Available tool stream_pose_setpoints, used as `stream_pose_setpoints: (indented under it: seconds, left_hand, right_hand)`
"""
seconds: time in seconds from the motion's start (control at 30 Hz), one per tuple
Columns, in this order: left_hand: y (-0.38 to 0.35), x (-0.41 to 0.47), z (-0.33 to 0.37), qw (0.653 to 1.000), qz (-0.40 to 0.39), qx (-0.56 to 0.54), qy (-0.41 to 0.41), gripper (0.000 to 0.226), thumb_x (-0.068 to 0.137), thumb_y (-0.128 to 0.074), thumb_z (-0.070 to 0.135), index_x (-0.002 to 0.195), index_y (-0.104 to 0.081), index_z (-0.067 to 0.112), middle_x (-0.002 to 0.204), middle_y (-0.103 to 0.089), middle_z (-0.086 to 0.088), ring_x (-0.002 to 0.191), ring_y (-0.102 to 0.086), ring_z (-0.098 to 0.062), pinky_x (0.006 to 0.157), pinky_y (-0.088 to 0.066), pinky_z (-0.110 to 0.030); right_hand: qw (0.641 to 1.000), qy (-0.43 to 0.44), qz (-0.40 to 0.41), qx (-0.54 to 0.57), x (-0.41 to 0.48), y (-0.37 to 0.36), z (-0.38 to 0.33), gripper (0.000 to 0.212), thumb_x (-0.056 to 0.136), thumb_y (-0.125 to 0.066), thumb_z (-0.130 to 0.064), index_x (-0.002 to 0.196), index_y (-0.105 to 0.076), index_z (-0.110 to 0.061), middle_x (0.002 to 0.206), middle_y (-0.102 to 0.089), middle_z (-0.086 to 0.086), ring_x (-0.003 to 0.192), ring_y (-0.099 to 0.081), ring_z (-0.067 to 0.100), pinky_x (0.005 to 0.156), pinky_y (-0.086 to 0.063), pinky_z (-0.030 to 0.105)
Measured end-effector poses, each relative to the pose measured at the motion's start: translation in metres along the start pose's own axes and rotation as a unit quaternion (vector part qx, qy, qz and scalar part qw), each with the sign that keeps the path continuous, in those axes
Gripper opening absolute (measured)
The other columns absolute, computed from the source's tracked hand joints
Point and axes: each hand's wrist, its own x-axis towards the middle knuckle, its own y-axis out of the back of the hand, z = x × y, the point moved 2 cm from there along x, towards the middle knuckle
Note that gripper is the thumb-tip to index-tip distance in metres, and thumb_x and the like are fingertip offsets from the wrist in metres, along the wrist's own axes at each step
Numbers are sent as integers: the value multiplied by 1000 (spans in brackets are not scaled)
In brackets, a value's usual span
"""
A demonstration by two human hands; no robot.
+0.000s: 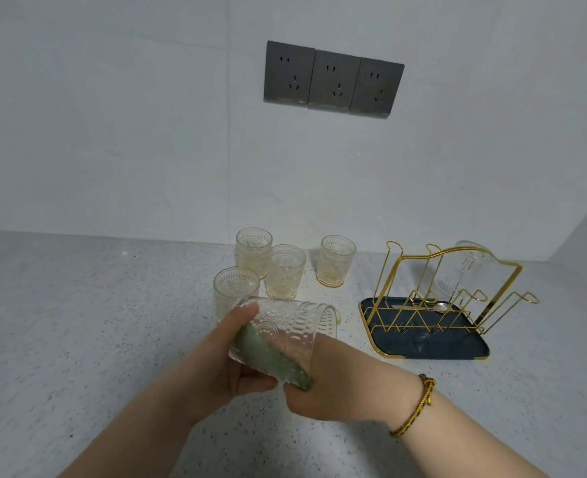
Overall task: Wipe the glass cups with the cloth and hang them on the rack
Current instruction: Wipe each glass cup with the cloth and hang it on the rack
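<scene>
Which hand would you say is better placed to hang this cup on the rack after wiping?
Probably the left hand: it grips the cup, while the right hand is busy holding the cloth against it. The rack stands to the right, so it must reach across.

Three grey sockets [333, 79] on a white wall [112, 132] above a speckled countertop [78, 322]

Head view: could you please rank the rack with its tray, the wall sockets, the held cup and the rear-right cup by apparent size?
1. rack with its tray
2. wall sockets
3. held cup
4. rear-right cup
Cups 3 and 4 may match; the held one is nearer the camera.
</scene>
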Motion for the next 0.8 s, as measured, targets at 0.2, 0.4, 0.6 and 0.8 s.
stream_pose_setpoints:
  seconds: [0.2, 0.4, 0.6, 0.8]
  left_hand:
    - [10, -3, 2, 998, -19, 49, -27, 60, 53, -69, 21, 111, -57, 15, 95, -72, -7, 73, -71, -20, 52, -57, -32]
    - [7, -2, -3, 999, 2, 26, 29, 38, 62, -64, 28, 95, -61, 9, 70, -71, -10, 52, -67, -20, 41, -53, -27]
    - [6, -1, -11, 995, -17, -31, 92, 49, 64, -54, 37, 97, -65, 2, 73, -71, -19, 50, -68, -30, 36, -53, -28]
    - [16, 2, -10, 994, -60, 31, 86, 50, 60, -72, 40, 96, -67, 6, 78, -73, -14, 59, -69, -24, 51, -57, -30]
  right_hand:
    - [802, -165, 11, 574, 1, -2, 26, 23, 45, -71, -9, 66, -64, -13, 64, -55, 9, 49, -50, 15, 46, -38, 23]
    - [968, -134, -87, 195, -3, 1, 20, 36, 84, -54, -10, 114, -50, -29, 73, -52, 4, 52, -47, 9, 52, -43, 24]
    - [983, -67, -125, 120, -3, 6, 17, 38, 81, -51, -2, 113, -52, -21, 81, -54, -2, 60, -47, 9, 54, -39, 19]
    - [981, -93, -91, 145, -2, 18, 16, 26, 81, -59, -6, 93, -58, -29, 63, -57, -16, 49, -48, -1, 47, -39, 14]
